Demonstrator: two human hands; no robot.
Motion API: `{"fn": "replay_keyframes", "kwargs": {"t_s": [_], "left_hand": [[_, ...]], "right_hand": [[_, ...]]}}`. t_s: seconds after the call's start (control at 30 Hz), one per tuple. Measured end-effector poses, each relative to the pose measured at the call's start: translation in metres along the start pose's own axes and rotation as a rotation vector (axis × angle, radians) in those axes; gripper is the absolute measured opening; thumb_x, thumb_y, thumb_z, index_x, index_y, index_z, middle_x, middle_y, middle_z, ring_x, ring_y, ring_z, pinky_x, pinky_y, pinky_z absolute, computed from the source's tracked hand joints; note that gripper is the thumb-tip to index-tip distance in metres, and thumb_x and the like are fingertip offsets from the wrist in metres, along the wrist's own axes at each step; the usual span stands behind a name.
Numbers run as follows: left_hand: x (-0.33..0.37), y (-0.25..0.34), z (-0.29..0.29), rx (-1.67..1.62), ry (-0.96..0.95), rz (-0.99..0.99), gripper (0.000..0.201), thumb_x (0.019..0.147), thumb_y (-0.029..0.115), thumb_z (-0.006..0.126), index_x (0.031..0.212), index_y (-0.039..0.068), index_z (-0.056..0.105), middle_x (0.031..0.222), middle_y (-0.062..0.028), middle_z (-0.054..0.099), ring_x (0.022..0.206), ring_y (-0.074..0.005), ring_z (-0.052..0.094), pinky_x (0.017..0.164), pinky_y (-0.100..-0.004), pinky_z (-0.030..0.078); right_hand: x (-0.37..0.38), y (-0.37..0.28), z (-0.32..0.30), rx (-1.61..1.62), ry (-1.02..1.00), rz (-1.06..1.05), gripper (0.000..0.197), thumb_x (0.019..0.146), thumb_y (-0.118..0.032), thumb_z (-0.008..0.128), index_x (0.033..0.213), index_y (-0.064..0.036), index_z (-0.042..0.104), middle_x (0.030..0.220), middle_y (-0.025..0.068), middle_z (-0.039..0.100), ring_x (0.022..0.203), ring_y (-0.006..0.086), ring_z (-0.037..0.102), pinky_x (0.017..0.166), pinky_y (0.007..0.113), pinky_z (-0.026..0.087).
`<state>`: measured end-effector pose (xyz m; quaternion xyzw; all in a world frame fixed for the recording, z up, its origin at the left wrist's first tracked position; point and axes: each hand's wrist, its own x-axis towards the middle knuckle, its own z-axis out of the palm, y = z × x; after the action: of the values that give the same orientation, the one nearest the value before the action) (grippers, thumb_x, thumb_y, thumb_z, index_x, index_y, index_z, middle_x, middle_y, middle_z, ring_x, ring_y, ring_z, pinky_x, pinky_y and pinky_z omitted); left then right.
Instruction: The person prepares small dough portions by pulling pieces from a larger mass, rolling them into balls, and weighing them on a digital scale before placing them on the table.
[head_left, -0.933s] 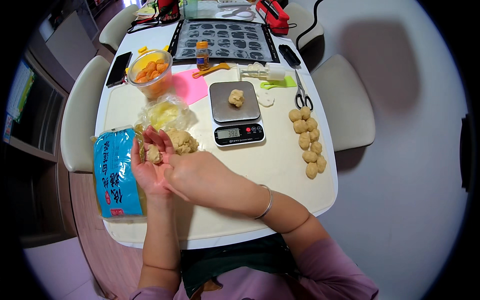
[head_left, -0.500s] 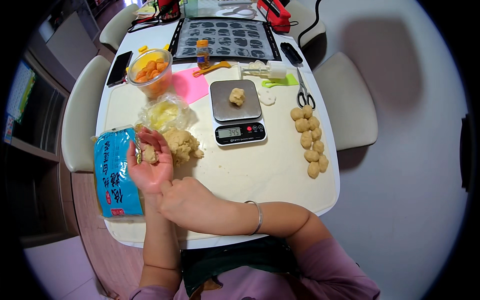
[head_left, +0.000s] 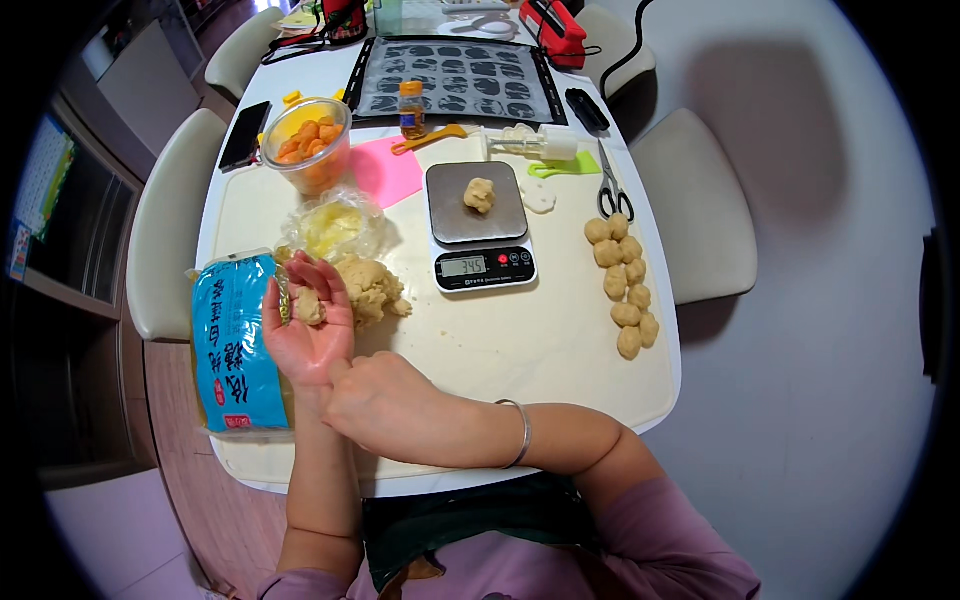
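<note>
My left hand [head_left: 312,335] is turned palm up with its fingers curled a little, and a small piece of dough [head_left: 309,307] lies in it. Across the left wrist my right hand [head_left: 380,405] is curled closed, its knuckles touching the wrist; what is inside its fingers, if anything, is hidden. Behind the left fingers a large crumbly mass of dough [head_left: 372,290] rests on the mat. On the steel plate of a digital kitchen scale [head_left: 480,225] sits one rough dough lump [head_left: 480,195], its display lit. Several rounded dough balls [head_left: 628,285] are lined up at the right.
A blue bag [head_left: 238,345] stands left of my hand. Beyond are a crumpled plastic bag [head_left: 338,228], a tub of orange balls [head_left: 308,145], a pink sheet [head_left: 390,172], an orange-capped jar [head_left: 411,110], scissors [head_left: 612,185] and a lined baking tray [head_left: 450,80]. Chairs flank the table.
The whole view has shifted slightly. Both hands keep nearly the same pose, the right against the left wrist, and the dough piece stays in the left hand.
</note>
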<state>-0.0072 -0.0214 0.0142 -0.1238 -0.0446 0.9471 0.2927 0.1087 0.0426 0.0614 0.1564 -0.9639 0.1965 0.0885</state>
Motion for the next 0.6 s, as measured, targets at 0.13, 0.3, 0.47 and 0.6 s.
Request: {"fn": "replay_keyframes", "kwargs": {"t_s": [0.13, 0.3, 0.47, 0.6], "left_hand": [[0.0003, -0.0005, -0.0001, 0.019, -0.003, 0.007, 0.029, 0.087, 0.007, 0.053, 0.113, -0.007, 0.049, 0.107, -0.0187, 0.060, 0.098, -0.0253, 0.060, 0.096, -0.0409, 0.046], [-0.0004, -0.0005, -0.0003, 0.021, -0.005, 0.000, 0.028, 0.087, 0.007, 0.053, 0.112, -0.007, 0.050, 0.107, -0.0185, 0.061, 0.098, -0.0252, 0.061, 0.096, -0.0412, 0.046], [-0.0002, -0.0015, 0.0002, 0.024, -0.005, 0.002, 0.027, 0.087, 0.007, 0.053, 0.111, -0.007, 0.050, 0.107, -0.0183, 0.061, 0.098, -0.0251, 0.061, 0.095, -0.0412, 0.046], [-0.0002, -0.0019, 0.0004, 0.025, 0.000, 0.008, 0.027, 0.087, 0.007, 0.052, 0.111, -0.007, 0.051, 0.107, -0.0183, 0.061, 0.097, -0.0251, 0.061, 0.095, -0.0412, 0.046]], "right_hand": [[-0.0005, 0.0002, -0.0004, 0.006, -0.005, 0.008, 0.011, 0.069, -0.014, 0.061, 0.063, -0.0052, 0.063, 0.067, 0.0128, 0.056, 0.059, 0.0235, 0.060, 0.049, 0.033, 0.046], [-0.0001, 0.0014, 0.0045, 0.029, -0.009, 0.012, 0.022, 0.076, -0.020, 0.061, 0.065, -0.0015, 0.061, 0.066, 0.0133, 0.055, 0.057, 0.0244, 0.060, 0.049, 0.034, 0.046], [-0.0001, 0.0021, 0.0040, 0.019, -0.009, 0.008, 0.024, 0.077, -0.022, 0.062, 0.066, -0.0012, 0.062, 0.066, 0.0134, 0.055, 0.057, 0.0245, 0.060, 0.049, 0.034, 0.046], [-0.0004, 0.0028, 0.0061, 0.019, -0.012, 0.005, 0.024, 0.077, -0.022, 0.062, 0.065, -0.0011, 0.061, 0.065, 0.0134, 0.055, 0.056, 0.0242, 0.060, 0.049, 0.034, 0.046]]}}
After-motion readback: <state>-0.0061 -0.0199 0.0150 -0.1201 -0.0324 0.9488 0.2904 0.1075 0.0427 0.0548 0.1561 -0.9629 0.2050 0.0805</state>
